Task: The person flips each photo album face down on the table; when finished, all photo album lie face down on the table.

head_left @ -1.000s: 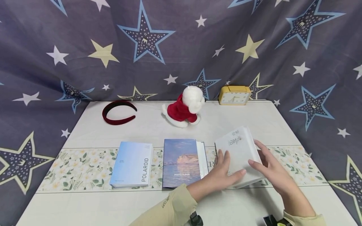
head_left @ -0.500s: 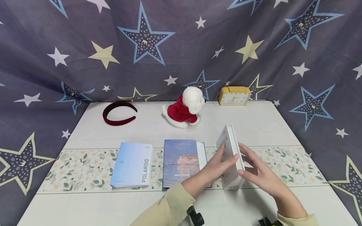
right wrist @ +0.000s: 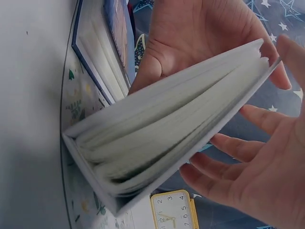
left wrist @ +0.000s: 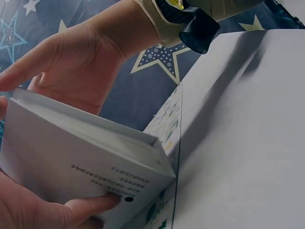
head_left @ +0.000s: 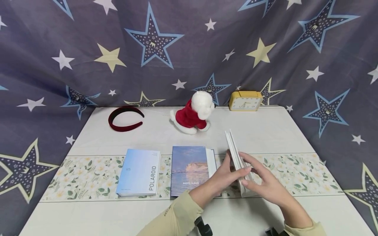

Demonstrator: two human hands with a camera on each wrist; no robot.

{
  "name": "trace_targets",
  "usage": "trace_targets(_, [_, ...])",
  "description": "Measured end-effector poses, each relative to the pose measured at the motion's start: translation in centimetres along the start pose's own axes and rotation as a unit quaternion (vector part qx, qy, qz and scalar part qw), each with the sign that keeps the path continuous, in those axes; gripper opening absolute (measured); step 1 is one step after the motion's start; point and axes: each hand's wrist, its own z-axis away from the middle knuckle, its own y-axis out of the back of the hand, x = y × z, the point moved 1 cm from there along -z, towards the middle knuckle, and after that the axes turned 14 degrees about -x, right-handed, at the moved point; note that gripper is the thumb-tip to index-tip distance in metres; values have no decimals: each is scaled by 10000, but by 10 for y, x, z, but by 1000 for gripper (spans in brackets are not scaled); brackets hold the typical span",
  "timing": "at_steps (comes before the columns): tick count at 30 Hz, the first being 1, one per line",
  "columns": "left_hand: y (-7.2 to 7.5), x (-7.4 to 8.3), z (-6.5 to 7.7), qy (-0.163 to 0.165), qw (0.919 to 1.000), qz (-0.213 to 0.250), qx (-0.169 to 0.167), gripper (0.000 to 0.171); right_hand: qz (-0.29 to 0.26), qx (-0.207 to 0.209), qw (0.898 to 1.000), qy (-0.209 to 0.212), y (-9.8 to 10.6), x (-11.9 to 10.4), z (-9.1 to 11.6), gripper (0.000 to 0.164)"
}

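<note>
A white photo album point(head_left: 232, 147) stands on edge at the right, its page edges towards me. Both hands hold it from opposite sides. My left hand point(head_left: 220, 177) grips the left side, fingers against the cover and thumb at the page edge. On the other side, my right hand point(head_left: 267, 185) has its thumb at the near edge and its fingers along the right cover. Small printed text shows on the cover under the left fingers point(left wrist: 95, 204) in the left wrist view. The right wrist view shows slightly parted pages point(right wrist: 167, 129) between the covers.
Left of the hands lie a blue photo album point(head_left: 189, 167) and a light blue Polaroid album point(head_left: 138, 172). Behind are a dark red headband point(head_left: 112, 119), a white plush dog point(head_left: 193, 114) in red and a yellow clock point(head_left: 245, 100). A star-patterned curtain point(head_left: 189, 49) backs the table.
The white album has turned from showing its front cover to standing on edge, its top leaning left. Both hands have moved left with it; the other things stay put.
</note>
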Motion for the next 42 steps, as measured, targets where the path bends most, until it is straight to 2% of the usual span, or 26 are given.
trace_targets(4, [0,-4,-1,-503,9977,423,-137,83,97,-90,9998,128,-2,1,0,77])
trace_targets(8, [2,-5,1,-630,9974,349,-65,85,177,-77,9995,237,-2,3,2,75])
trace_targets(12, [5,-3,4,-555,9983,106,161,93,177,73,9998,-23,-3,11,4,70])
trace_targets(19, [8,1,10,-80,9981,-36,618,108,-88,88,9952,-970,-4,29,9,69])
trace_targets(28, [12,-1,16,-196,9978,197,596,106,-529,-365,9842,-1652,-6,40,14,97])
trace_targets(32, [12,-1,16,-185,9976,238,627,105,-703,-372,9792,-1867,-4,43,17,107])
trace_targets(34, [12,-2,16,-168,9972,275,678,104,-860,-316,9752,-2017,-3,45,17,105])
trace_targets(38, [11,-3,15,-128,9964,305,776,103,-1256,-265,9628,-2376,-1,51,16,89])
trace_targets(42, [9,-4,14,7,9969,196,758,101,-1566,-225,9560,-2472,-1,56,15,78])
